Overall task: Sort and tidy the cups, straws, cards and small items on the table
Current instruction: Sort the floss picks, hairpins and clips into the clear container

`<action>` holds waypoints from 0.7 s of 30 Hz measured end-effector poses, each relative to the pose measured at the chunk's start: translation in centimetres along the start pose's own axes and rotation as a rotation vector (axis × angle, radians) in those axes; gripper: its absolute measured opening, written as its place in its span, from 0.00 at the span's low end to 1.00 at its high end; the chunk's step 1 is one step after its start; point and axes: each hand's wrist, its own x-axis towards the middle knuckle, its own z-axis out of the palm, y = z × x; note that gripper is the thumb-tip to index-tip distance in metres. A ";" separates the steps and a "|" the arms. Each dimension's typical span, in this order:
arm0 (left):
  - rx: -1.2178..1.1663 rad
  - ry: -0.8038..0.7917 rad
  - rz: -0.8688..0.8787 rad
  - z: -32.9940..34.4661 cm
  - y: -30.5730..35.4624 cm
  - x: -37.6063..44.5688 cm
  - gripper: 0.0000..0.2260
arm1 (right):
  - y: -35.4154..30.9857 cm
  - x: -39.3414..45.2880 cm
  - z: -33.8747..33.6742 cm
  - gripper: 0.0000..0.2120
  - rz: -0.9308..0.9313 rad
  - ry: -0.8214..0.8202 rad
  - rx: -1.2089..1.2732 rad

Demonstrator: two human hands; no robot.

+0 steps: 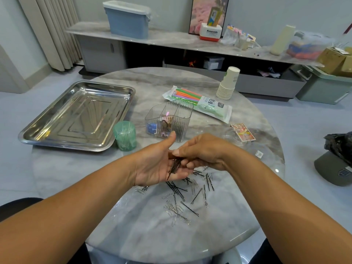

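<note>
Marble-patterned round surface (pixel 247 115), glossy, grey-veined. Rectangular stainless tray (pixel 122 113) at 10 o'clock, mirror-bright, with stepped floor. Beside its near corner, translucent green cylindrical cup (pixel 125 136) packed with thin sticks. At centre, clear ribbed plastic organizer (pixel 182 113), divided into compartments; blue clips, bronze pins and a pink item inside. Just beyond, at 12 to 1 o'clock, flat plastic pack of straws (pixel 198 101), orange, green and pink. Stack of nested paper cups (pixel 228 82) at 1 o'clock, upside down. Printed card pack (pixel 242 132) at 2 o'clock.

Left hand (pixel 158 164) palm up, thumb raised, fingers loosely cupped under a bunch of dark hairpins (pixel 175 166) lying across the palm. Right hand (pixel 202 153) palm down, fingertips pinching at that bunch. Both forearms converging from 7 and 5 o'clock. Below the hands, scattered black bobby pins (pixel 179 191) and silver wire paper clips (pixel 175 212), loosely mixed.
</note>
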 end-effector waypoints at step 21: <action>-0.253 0.343 0.266 -1.0 1.5 -0.4 0.23 | 2.6 2.3 2.2 0.06 -0.183 0.275 -1.465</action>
